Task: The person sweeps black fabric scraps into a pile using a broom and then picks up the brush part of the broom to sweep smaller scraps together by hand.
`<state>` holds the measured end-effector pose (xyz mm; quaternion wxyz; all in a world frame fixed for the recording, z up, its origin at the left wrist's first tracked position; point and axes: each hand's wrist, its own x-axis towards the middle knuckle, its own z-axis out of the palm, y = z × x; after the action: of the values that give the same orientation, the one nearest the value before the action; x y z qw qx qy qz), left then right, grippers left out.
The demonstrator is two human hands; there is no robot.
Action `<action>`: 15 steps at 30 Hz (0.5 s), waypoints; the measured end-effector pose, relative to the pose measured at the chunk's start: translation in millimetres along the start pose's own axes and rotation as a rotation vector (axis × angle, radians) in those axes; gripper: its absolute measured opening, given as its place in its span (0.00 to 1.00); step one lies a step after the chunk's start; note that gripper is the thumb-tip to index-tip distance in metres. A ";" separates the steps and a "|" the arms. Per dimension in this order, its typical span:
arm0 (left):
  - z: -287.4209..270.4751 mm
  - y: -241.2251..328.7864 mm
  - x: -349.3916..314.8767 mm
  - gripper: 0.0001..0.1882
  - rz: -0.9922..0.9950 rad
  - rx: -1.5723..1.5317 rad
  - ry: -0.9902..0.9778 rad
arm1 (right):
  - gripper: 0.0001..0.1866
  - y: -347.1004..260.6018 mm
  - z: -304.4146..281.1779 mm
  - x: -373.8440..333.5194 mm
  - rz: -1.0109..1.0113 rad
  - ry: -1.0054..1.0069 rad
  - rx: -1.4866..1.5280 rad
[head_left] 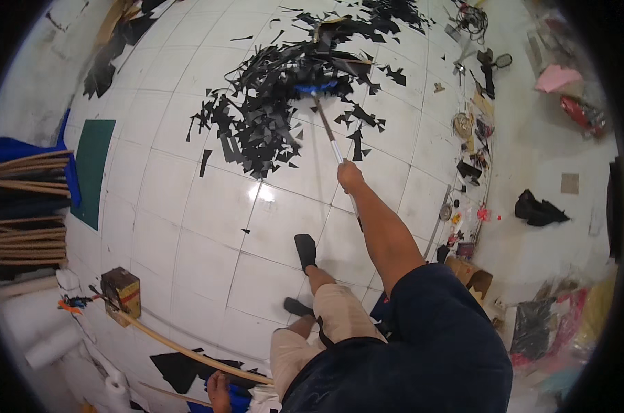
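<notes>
My right hand is closed around a broom's long handle, with the arm stretched forward. At the far end of the handle, the broom's blue head rests against a large pile of black scraps. The scraps are thin, flat cut pieces, many of them pointed, heaped on the white tiled floor. Down by the lower edge hangs my left hand, its fingers loosely bent and nothing visible in them. It is beside a curved wooden edge and some blue material.
To the left are a green mat, stacked brown-edged rolls and a worn box. Tools and small clutter line the right wall. A black piece lies farther right. My dark-socked feet stand on the tiles.
</notes>
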<state>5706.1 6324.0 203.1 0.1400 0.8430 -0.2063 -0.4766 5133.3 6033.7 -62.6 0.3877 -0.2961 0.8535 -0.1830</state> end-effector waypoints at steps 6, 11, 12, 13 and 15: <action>-10.6 -30.3 12.5 0.09 -0.097 0.083 -0.287 | 0.25 43.4 5.8 -47.4 -0.004 0.013 -0.067; -2.2 -23.9 28.7 0.17 0.099 0.251 -0.243 | 0.25 94.2 -25.2 -213.8 0.121 0.014 -0.027; -0.3 -15.3 41.6 0.15 0.027 0.220 -0.243 | 0.25 108.3 -29.3 -245.6 0.138 0.039 -0.065; 1.9 -5.5 53.2 0.14 -0.054 0.191 -0.235 | 0.25 124.1 -29.2 -276.0 0.187 0.008 -0.033; -1.7 9.3 77.2 0.13 -0.102 0.156 -0.224 | 0.25 152.3 -22.7 -328.9 0.259 -0.043 -0.053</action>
<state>5741.1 6278.8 150.5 0.0259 0.8023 -0.2138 -0.5567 5232.8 6363.9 51.3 0.4182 -0.1971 0.8807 -0.1025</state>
